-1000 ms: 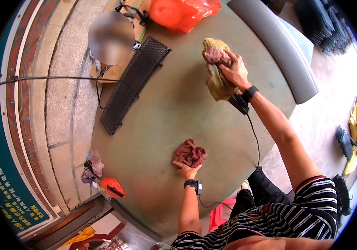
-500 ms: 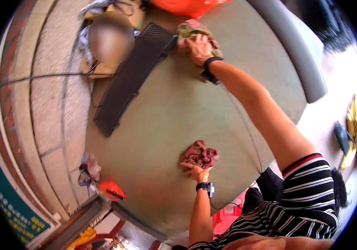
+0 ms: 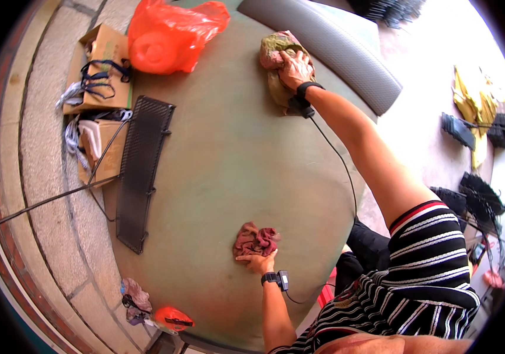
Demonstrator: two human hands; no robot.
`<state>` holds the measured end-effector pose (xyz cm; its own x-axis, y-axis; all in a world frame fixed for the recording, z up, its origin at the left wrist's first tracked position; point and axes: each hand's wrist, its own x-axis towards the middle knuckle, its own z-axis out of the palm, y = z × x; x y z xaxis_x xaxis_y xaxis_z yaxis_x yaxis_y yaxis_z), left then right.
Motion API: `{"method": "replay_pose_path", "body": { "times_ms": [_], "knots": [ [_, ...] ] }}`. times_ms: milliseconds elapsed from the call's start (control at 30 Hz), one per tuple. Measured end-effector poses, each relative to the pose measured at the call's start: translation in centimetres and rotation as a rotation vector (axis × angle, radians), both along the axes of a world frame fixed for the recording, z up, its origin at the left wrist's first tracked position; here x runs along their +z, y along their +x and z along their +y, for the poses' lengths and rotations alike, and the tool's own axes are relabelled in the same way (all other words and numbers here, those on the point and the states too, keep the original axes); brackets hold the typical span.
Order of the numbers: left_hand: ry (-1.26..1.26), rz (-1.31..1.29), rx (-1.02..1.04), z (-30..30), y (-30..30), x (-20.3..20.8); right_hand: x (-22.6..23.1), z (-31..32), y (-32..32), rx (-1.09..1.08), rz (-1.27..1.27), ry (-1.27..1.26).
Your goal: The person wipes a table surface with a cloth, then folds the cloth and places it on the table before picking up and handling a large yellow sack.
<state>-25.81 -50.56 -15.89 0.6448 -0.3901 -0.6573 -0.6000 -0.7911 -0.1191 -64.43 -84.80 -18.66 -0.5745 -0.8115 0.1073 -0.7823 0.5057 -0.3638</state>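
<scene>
My left hand grips a bunched dark-red cloth on the near part of a greenish table top. Farther off, my right arm reaches across, and my right hand presses over a crumpled pink and olive patterned cloth, fingers curled onto it. That cloth lies close to a grey textured roll along the table's right side. Both wrists wear black straps, each with a small device and a cable. The palms and part of each cloth are hidden under the hands.
At the table's left edge lies a long black mesh-like panel, with cardboard boxes beyond it. An orange plastic bag stands at the far left. A small orange bag sits at the near left edge. A black cable crosses the left side.
My view has turned, so more of the far left and the right floor shows. The right hand and its cloth have moved away from the black panel, toward the grey roll. Both hands keep their cloths.
</scene>
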Motion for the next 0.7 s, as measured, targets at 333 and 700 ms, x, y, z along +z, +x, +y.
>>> {"method": "replay_pose_path", "body": {
  "times_ms": [333, 700],
  "knots": [
    [0.000, -0.034, -0.126, 1.3, 1.2, -1.6, 1.4, 27.4, -9.4, -0.176, -0.019, 0.225],
    [-0.014, -0.025, 0.026, 0.3, 0.0, 0.0, 11.0, 35.4, -5.2, -0.155, -0.165, 0.065]
  ]
}}
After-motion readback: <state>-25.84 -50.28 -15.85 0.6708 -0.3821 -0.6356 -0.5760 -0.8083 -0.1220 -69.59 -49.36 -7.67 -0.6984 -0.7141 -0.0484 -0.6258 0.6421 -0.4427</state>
